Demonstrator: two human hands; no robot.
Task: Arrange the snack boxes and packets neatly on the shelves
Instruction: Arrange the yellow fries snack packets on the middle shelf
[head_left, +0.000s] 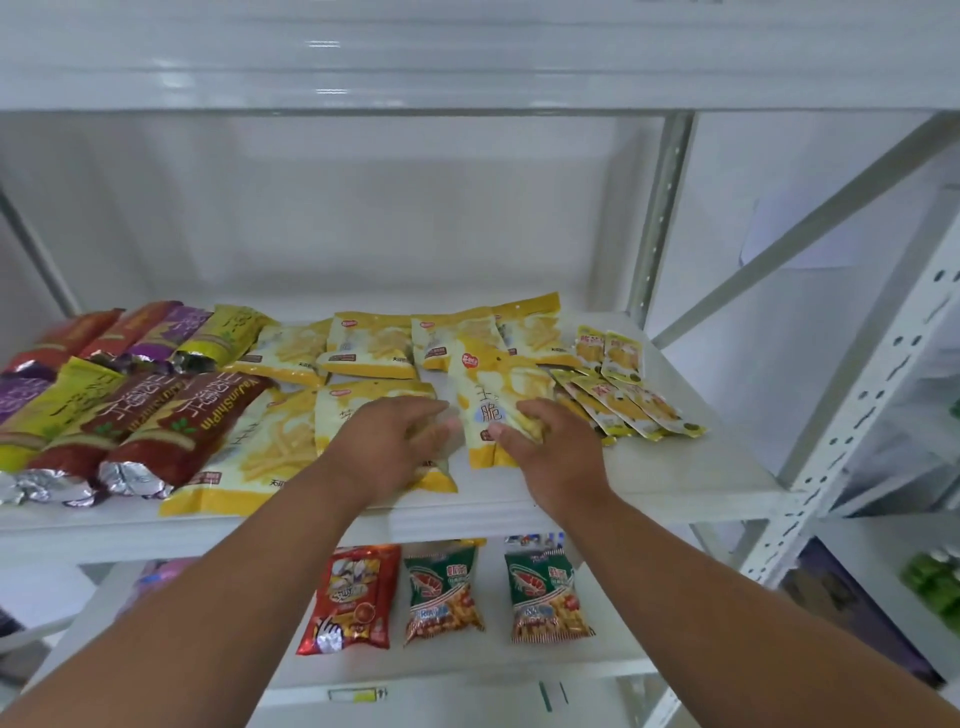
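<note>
Lying at the centre of the frame on the upper shelf (675, 483), the tilted yellow chip packet (485, 400) runs its long axis from near edge to back, leaning slightly left and overlapping its neighbours. The right hand (545, 441) pinches its lower right edge with thumb and curled fingers. The left hand (395, 441) rests just left of it on another yellow packet (363, 410), fingers loosely bent; whether it grips anything I cannot tell. Straightening probably falls to the right hand.
</note>
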